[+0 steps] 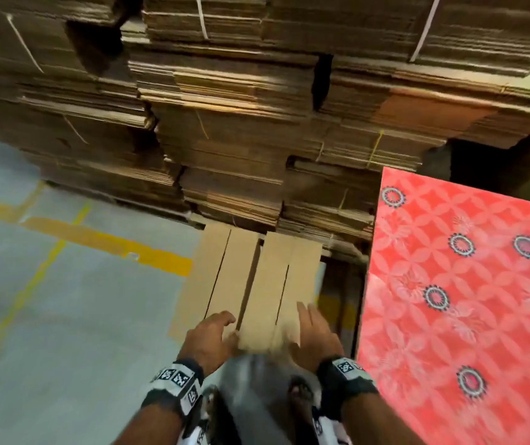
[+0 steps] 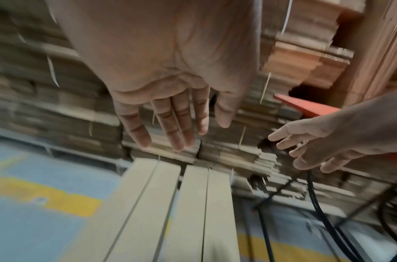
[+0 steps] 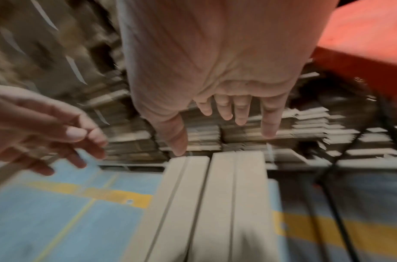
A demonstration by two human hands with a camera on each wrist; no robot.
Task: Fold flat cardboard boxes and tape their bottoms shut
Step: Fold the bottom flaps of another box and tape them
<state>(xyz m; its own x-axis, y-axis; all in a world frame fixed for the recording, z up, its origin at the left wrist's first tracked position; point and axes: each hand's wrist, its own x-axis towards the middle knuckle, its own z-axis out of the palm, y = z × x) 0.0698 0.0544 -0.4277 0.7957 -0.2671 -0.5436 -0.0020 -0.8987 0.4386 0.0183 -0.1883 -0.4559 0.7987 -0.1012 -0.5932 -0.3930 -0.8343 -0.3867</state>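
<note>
A flat light-brown cardboard box [image 1: 251, 277] lies on the floor, its flaps pointing toward the stacks; it also shows as the flat box [image 2: 170, 209] and the flat box [image 3: 215, 203] in the wrist views. My left hand [image 1: 212, 335] hovers over its near edge with fingers spread, holding nothing; the left hand [image 2: 170, 115] shows an empty palm. My right hand [image 1: 312, 332] reaches over the box's near right part, fingers straight; the right hand [image 3: 233, 109] is empty too. Whether either hand touches the cardboard is blurred.
Tall strapped stacks of flat cardboard [image 1: 241, 123] fill the back. A table with a red patterned cloth [image 1: 466, 300] stands right, with black cables [image 2: 316, 203] beneath. Grey floor [image 1: 48, 316] with yellow lines lies left.
</note>
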